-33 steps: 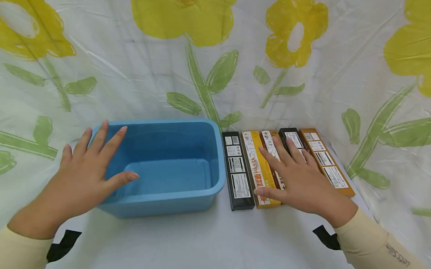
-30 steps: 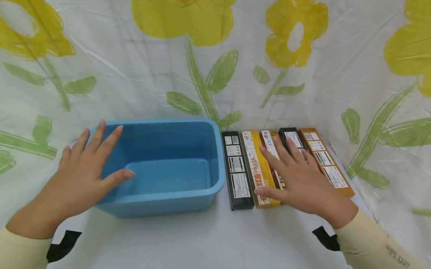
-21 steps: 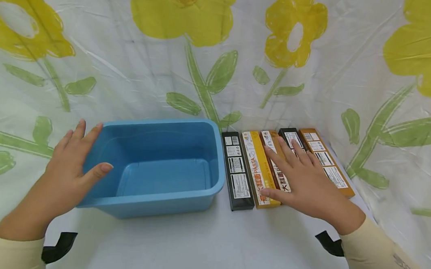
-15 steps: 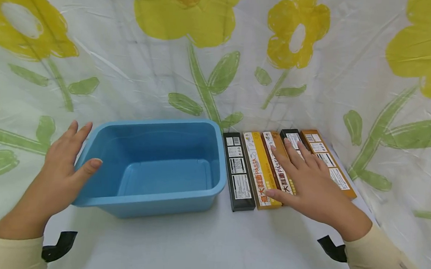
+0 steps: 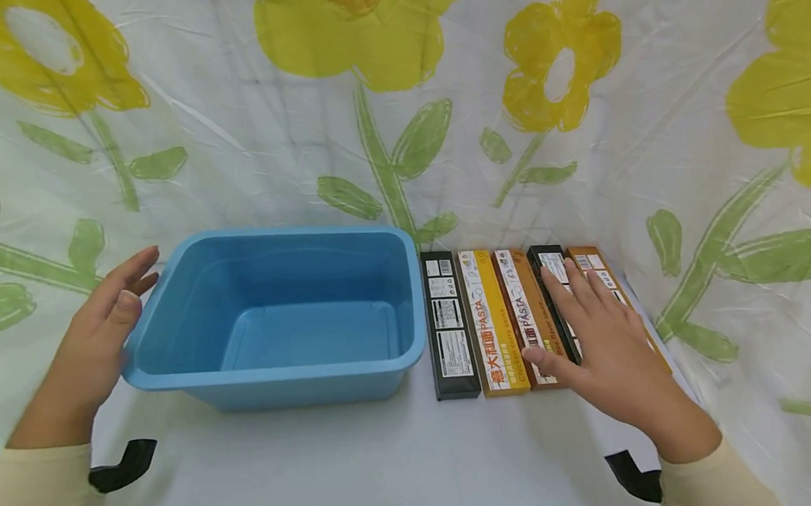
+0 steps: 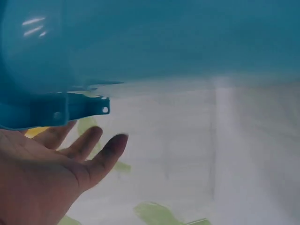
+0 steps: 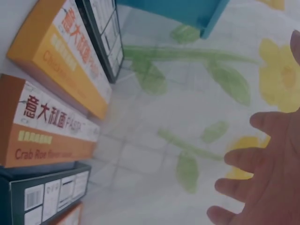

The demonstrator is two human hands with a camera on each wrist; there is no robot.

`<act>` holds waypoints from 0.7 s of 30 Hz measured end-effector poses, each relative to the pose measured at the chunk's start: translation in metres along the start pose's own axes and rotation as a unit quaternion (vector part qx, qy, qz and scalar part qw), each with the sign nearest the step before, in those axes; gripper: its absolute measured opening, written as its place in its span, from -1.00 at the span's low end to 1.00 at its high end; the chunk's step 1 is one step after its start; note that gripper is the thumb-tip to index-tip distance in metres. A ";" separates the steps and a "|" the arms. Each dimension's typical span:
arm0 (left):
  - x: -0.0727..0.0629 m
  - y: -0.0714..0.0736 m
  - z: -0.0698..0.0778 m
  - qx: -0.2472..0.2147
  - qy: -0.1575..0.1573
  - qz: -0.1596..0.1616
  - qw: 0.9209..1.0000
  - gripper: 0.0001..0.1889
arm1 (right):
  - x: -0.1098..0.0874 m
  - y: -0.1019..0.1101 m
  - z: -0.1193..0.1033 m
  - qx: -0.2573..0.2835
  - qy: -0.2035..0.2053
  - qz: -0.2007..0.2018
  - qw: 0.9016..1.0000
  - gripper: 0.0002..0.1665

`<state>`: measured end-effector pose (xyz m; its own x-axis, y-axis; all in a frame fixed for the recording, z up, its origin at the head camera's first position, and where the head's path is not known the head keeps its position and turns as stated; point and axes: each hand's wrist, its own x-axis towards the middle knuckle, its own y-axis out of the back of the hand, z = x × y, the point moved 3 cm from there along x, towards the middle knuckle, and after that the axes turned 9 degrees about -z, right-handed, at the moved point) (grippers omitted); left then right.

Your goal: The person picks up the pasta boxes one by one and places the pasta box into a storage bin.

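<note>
Since neither hand holds anything, the head view is mostly about placing fingers well. The left hand (image 5: pixel 87 339) is at the left end of the blue tub (image 5: pixel 302 389), its fingers loosely bent beside the rim; I cannot tell whether they touch it. The right hand (image 5: pixel 622 371), fingers spread, is over the row to the tub's right: counting away from the tub, near black box (image 5: pixel 451 328), yellow box (image 5: pixel 490 322), brown box (image 5: pixel 527 320), far black box (image 5: pixel 549 262), orange box (image 5: pixel 589 256).

The left wrist view shows relaxed fingers by a holed edge of the tub; a sound hold would hook them under the lip, thumb over it.

The right wrist view shows extended fingers clear of the boxes; lying so close, each is best pinched across its narrow width, lest neighbours shift.
</note>
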<state>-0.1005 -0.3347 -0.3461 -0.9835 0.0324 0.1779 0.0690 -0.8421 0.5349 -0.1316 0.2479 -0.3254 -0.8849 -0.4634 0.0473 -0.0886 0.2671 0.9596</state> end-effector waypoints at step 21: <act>0.000 -0.016 -0.036 -0.298 -0.036 -0.040 0.953 -0.32 | -0.007 -0.008 0.033 0.080 -0.005 0.076 0.994 0.10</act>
<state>-0.1076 -0.3404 -0.3843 -0.9661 0.1277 0.2245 -0.1334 -0.9910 -0.0106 -0.1396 0.2771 -0.3427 -0.8982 -0.3986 0.1853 -0.0237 0.4648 0.8851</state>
